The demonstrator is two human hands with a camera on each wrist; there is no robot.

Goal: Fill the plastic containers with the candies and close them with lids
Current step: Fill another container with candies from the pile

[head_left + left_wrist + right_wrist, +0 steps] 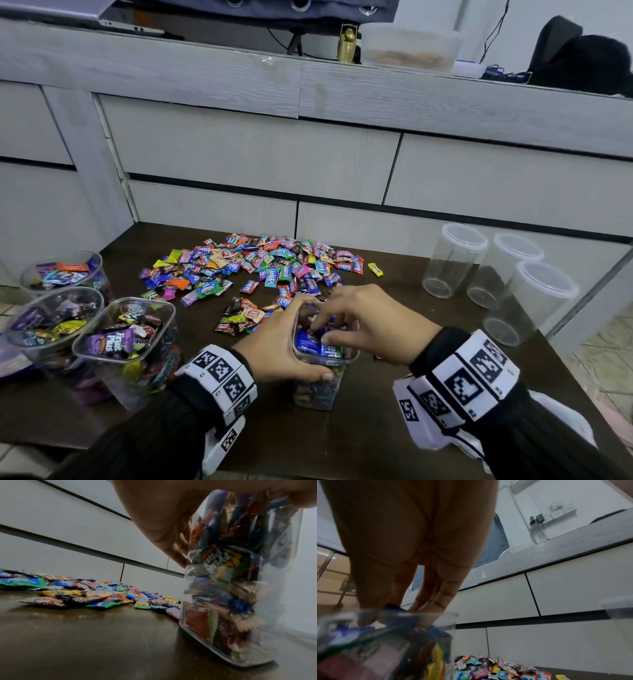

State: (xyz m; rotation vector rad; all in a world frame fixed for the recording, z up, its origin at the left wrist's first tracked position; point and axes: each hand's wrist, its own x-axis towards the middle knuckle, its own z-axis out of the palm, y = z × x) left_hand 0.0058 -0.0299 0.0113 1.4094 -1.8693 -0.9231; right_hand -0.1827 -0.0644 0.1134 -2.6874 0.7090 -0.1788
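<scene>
Left hand [274, 346] grips container [318, 387] — wrappers read "Relaxa" [274, 275]; "Fruit Plus" [111, 342].

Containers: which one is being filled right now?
The square container at front centre, gripped by the left hand, right hand reaching into it.
</scene>
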